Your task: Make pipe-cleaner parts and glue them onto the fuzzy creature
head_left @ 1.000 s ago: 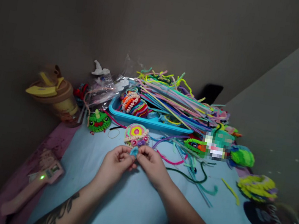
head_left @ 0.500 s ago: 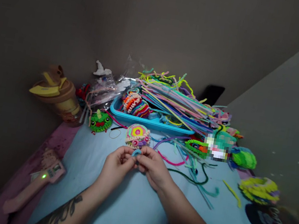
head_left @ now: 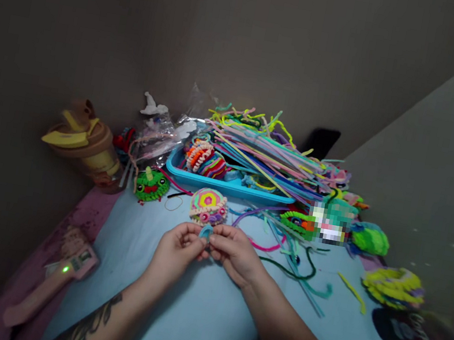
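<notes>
Left hand [head_left: 177, 246] and right hand [head_left: 236, 255] are hovering close together above the pale-blue desk [head_left: 191, 322], both grips pinching one small blue piece [head_left: 207, 231]. Piece is sitting between them, just nearside of a round multicoloured figure [head_left: 208, 204]. Bundled fuzzy stems [head_left: 260, 151] are lying across a blue tray [head_left: 228, 187] behind.

Head view, forward and down

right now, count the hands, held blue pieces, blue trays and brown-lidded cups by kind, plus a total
Hands, left hand and right hand: 2
Held blue piece: 1
Blue tray: 1
Brown-lidded cup: 1
Total: 5
</notes>
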A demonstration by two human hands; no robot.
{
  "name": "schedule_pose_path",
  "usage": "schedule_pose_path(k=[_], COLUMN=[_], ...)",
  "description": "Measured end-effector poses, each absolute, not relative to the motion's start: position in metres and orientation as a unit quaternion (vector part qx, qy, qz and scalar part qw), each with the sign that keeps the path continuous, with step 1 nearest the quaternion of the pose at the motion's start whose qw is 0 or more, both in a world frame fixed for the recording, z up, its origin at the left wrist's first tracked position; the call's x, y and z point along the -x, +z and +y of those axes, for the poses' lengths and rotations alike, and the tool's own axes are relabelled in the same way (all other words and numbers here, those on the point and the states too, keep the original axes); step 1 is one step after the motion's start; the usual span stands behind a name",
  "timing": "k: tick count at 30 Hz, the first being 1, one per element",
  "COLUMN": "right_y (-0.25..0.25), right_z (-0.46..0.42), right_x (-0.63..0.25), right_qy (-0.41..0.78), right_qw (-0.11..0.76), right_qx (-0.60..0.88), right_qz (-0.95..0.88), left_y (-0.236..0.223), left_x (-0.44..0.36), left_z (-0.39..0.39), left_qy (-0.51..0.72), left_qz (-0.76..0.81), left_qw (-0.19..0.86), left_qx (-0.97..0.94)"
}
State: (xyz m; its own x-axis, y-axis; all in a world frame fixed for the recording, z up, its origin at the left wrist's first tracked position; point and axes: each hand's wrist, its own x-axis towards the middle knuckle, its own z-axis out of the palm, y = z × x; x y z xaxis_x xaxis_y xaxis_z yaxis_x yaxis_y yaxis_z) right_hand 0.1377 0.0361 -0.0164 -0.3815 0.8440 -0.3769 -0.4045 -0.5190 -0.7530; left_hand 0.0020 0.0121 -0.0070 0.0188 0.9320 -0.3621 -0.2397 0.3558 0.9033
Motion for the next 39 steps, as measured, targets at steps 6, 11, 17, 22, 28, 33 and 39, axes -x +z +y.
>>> schedule_pose_path(k=[6,11,17,22,28,33,39], right_y=[-0.0184,-0.0201,-0.0183,-0.0179,-0.0196,-0.0195,-0.0200], right_z=[0.0376,0.0381,0.0364,0.0367,0.0374,0.0372,0.0382], right_x=[-0.1399,-0.1386,-0.1368,-0.1372,-0.1386,-0.1382,-0.1398], right_qy=[0.787,0.775,0.776,0.779,0.780,0.776,0.782], right_qw=[0.401,0.409,0.414,0.404,0.394,0.396,0.396], right_qx=[0.372,0.384,0.370,0.377,0.383,0.386,0.379], right_qz=[-0.285,-0.291,-0.299,-0.297,-0.299,-0.303,-0.297], left_y=[-0.0100,-0.0092,-0.0070,-0.0066,-0.0045,-0.0055,-0.0063], left_x=[-0.0023,-0.0011,-0.0010,-0.0021,-0.0025,-0.0018,-0.0012], left_z=[0.0125,0.0127,0.0128,0.0132,0.0129,0.0127,0.0132], left_qy=[0.461,0.464,0.466,0.463,0.468,0.468,0.468], left_qz=[0.520,0.518,0.524,0.525,0.523,0.516,0.510], left_qw=[0.641,0.636,0.632,0.635,0.639,0.643,0.648], left_qx=[-0.325,-0.334,-0.331,-0.327,-0.315,-0.318,-0.317])
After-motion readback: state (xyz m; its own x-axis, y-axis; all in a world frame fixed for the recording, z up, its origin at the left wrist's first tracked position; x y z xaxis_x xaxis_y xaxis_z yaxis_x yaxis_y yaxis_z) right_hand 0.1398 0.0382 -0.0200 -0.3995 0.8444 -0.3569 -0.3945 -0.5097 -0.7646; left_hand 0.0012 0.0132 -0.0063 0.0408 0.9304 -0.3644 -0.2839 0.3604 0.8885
